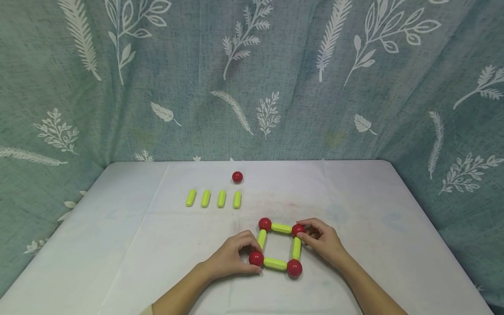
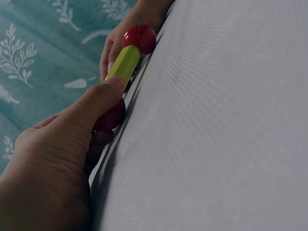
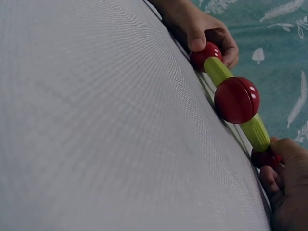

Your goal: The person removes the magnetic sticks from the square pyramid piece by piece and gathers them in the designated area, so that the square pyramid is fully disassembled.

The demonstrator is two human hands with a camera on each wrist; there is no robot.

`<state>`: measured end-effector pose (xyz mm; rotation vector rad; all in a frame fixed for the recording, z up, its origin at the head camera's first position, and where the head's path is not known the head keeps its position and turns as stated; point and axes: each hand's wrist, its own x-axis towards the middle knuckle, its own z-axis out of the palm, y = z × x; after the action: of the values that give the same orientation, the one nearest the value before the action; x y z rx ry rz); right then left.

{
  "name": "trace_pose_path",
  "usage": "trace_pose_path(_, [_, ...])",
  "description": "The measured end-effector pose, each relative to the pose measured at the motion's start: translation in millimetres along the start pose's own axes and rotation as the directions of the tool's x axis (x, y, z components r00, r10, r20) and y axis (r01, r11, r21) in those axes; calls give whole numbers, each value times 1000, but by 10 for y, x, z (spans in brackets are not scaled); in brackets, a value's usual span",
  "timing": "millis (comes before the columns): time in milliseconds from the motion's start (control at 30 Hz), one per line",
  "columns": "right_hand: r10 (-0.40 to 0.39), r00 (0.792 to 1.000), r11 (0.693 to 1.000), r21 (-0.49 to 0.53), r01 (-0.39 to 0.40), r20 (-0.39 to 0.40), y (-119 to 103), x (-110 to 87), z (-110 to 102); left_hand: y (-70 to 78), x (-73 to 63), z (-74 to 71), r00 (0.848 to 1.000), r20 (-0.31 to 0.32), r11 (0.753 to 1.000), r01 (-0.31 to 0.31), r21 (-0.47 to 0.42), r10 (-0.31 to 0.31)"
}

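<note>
A square frame of yellow-green rods and red balls lies flat on the white table, a ball at each corner. My left hand (image 1: 235,257) grips the near-left red ball (image 1: 256,258) between thumb and fingers. With thumb and fingertips my right hand (image 1: 323,240) pinches the far-right red ball (image 1: 298,230). The near-right ball (image 1: 294,268) and the far-left ball (image 1: 265,224) are untouched. A near rod (image 1: 275,264), a far rod (image 1: 281,228) and a right rod (image 1: 296,248) join the balls. The left rod (image 1: 261,239) is partly hidden by my left fingers.
Behind the frame, several loose yellow-green rods (image 1: 221,199) stand in a row. A single red ball (image 1: 237,177) sits beyond them, close to the back edge of the white-covered table (image 1: 354,188). A leaf-patterned blue-green cloth (image 1: 189,87) hangs around the back and sides.
</note>
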<state>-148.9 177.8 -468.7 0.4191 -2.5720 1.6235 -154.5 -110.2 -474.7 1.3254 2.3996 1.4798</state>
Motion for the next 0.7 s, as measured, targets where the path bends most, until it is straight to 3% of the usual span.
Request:
trace_pose_path(167, [-38,999,999,23,38,3,80,6,-7,16,0,1,999,4,999,-33,1,33])
trace_pose_path(333, [-23,1000,1000,10,23,8,77,2,-23,95,4,-3,999,48,1000,-4,-11,4])
trace_pose_path(700, [-30,1000,999,23,30,4,60,5,-7,38,-46,-10,989,145,1000,-9,16,7])
